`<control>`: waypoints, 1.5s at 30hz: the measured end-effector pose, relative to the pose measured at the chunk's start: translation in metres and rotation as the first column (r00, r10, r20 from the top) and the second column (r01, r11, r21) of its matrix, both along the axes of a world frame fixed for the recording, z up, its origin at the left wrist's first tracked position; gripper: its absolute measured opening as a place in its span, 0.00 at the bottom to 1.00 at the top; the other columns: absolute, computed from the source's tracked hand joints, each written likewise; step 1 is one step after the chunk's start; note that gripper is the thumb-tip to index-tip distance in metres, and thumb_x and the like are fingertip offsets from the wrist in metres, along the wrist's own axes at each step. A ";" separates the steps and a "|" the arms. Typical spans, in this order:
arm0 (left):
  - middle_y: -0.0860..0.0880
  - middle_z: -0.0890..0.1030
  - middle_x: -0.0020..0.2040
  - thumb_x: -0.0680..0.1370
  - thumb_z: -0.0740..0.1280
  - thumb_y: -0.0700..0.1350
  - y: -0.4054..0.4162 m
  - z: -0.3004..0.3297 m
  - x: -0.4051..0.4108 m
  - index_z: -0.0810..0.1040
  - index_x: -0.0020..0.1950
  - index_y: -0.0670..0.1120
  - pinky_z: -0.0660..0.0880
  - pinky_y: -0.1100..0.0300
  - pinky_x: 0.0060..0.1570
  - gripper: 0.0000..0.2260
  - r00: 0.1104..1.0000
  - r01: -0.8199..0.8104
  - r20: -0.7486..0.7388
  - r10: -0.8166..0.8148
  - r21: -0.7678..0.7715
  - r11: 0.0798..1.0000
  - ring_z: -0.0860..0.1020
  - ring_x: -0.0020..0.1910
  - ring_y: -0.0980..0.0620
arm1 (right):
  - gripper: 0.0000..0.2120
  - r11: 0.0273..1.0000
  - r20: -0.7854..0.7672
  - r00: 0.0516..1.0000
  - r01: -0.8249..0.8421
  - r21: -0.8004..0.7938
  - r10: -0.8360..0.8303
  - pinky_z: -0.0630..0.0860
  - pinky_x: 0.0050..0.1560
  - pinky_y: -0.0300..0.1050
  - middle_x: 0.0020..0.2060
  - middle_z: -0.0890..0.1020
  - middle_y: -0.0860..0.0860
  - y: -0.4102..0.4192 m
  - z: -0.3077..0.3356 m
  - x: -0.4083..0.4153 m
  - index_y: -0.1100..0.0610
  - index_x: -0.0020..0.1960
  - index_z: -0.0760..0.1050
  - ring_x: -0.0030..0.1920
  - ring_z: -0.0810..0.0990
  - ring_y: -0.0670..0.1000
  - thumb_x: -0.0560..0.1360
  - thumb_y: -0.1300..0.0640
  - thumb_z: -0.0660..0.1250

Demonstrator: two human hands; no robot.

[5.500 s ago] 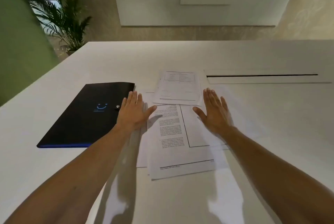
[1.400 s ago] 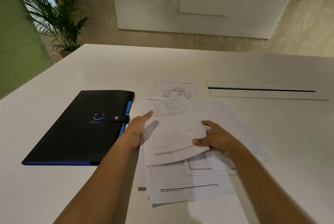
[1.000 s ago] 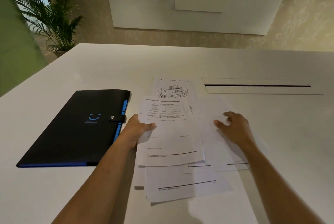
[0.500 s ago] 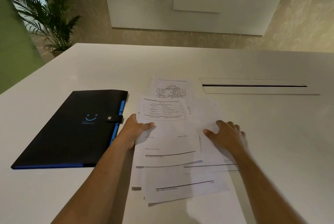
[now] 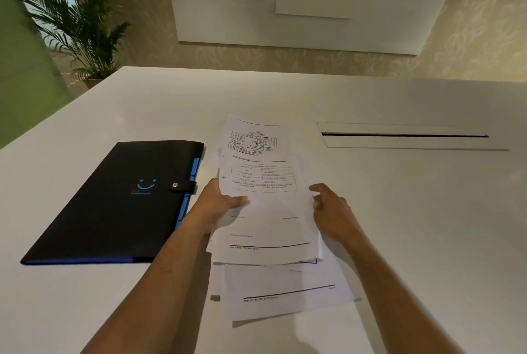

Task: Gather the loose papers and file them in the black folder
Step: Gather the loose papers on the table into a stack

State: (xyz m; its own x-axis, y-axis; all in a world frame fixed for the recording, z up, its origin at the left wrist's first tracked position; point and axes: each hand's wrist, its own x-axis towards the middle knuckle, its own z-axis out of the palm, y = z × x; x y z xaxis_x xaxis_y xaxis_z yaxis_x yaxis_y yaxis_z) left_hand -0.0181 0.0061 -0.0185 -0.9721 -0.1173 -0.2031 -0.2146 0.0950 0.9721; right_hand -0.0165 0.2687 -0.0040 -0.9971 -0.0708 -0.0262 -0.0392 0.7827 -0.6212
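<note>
Several loose printed papers [image 5: 271, 222] lie overlapped on the white table [image 5: 413, 225], slightly fanned. The top sheet shows a table of text; a sheet with a block diagram [image 5: 253, 136] pokes out at the far end. My left hand [image 5: 219, 205] grips the left edge of the upper sheets, thumb on top. On the right edge my right hand [image 5: 330, 211] curls its fingers against the same sheets. The black folder [image 5: 114, 205], closed with a snap strap, blue tabs along its right side, lies flat just left of my left hand.
A long narrow slot [image 5: 405, 135] is cut into the table at the far right. A potted palm [image 5: 82, 25] stands beyond the table's far left corner, beside a green surface [image 5: 20, 91].
My right hand slid in from the sheets on the right and closed on the stack's right edge. Those sheets are now drawn under the top page. My left hand kept its hold.
</note>
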 end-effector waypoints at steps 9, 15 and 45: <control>0.49 0.81 0.58 0.69 0.77 0.35 -0.002 -0.003 -0.002 0.72 0.64 0.48 0.77 0.48 0.57 0.26 0.999 0.023 0.026 -0.024 0.046 0.999 0.78 0.58 0.47 | 0.18 0.985 0.068 0.991 0.120 -0.123 -0.112 0.76 0.60 0.56 0.54 0.84 0.56 -0.003 0.023 -0.036 0.55 0.66 0.73 0.55 0.82 0.59 0.78 0.52 0.66; 0.51 0.78 0.58 0.69 0.76 0.34 0.000 -0.001 0.003 0.67 0.67 0.48 0.78 0.59 0.51 0.31 0.997 0.026 -0.074 -0.029 -0.042 0.999 0.75 0.58 0.52 | 0.26 0.909 0.149 0.966 0.252 -0.333 -0.213 0.78 0.59 0.52 0.57 0.82 0.57 -0.019 0.022 -0.102 0.58 0.67 0.72 0.55 0.82 0.58 0.74 0.46 0.71; 0.53 0.80 0.57 0.68 0.78 0.39 -0.003 0.002 0.004 0.69 0.63 0.49 0.76 0.57 0.55 0.28 0.997 0.073 0.043 -0.069 -0.088 0.993 0.77 0.58 0.52 | 0.06 0.461 -0.140 0.965 -0.022 -0.887 -0.223 0.82 0.39 0.46 0.50 0.84 0.51 0.027 0.151 -0.178 0.54 0.54 0.75 0.48 0.85 0.51 0.78 0.62 0.66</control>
